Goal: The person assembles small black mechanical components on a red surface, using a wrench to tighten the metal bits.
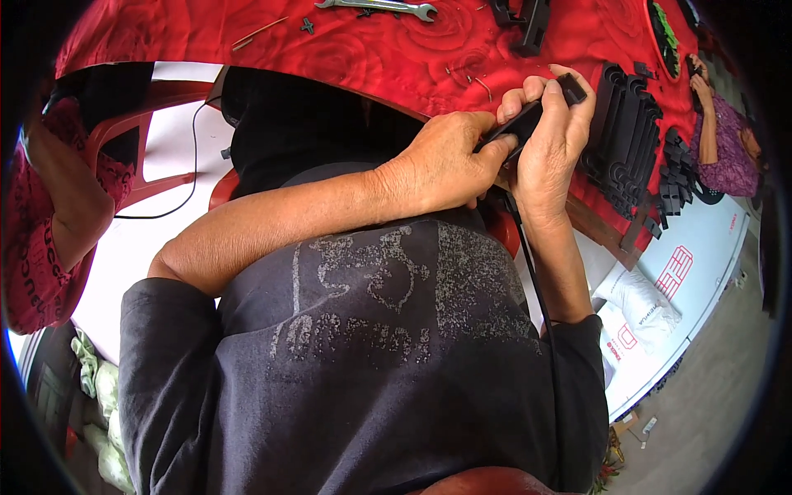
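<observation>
Work seems mid-piece, we judge: a black plastic part (524, 124) sits between both hands by the table's near edge, left hand (445, 157) closed on its near end, right hand (549, 144) curled round it. Black cable (513, 206) hangs beneath, a possible snag. Rightward we note stacked black brackets (619, 128), small black clips (676, 177); finished or waiting, we cannot tell. Farther: open-end wrench (384, 7) on red tablecloth (371, 58).

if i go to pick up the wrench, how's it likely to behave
The wrench looks like bare metal, so it's probably stiff and heavy for its size. Its shiny finish may feel a little slippery. Lying flat on the cloth, it seems unlikely to roll.
</observation>
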{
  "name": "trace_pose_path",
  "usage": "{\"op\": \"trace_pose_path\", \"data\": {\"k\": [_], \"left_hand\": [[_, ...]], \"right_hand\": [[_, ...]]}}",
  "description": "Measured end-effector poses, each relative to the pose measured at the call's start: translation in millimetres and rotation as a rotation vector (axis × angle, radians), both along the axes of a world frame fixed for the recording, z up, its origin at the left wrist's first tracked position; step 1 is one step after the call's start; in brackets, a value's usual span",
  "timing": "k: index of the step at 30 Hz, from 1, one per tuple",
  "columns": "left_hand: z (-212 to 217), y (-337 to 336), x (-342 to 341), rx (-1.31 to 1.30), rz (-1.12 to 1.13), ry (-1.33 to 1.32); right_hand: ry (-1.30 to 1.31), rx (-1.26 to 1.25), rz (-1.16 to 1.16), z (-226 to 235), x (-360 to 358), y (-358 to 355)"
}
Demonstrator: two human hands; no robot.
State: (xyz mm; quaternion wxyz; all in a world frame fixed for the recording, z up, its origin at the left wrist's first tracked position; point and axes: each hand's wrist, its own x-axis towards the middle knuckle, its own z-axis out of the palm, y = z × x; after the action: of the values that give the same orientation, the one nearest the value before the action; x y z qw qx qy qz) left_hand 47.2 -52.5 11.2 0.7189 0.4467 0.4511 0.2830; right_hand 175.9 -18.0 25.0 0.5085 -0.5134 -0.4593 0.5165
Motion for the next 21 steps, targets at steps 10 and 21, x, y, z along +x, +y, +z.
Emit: {"op": "trace_pose_path", "data": {"k": [10,21], "left_hand": [[11,5,-13,-0.062,-0.089,-0.095],[19,8,-16,-0.131,0.056,-0.144]], "right_hand": [[-0.055,0.047,0.037,10,-7,1],[-0.081,0.121,0.122,13,-17,2]]}}
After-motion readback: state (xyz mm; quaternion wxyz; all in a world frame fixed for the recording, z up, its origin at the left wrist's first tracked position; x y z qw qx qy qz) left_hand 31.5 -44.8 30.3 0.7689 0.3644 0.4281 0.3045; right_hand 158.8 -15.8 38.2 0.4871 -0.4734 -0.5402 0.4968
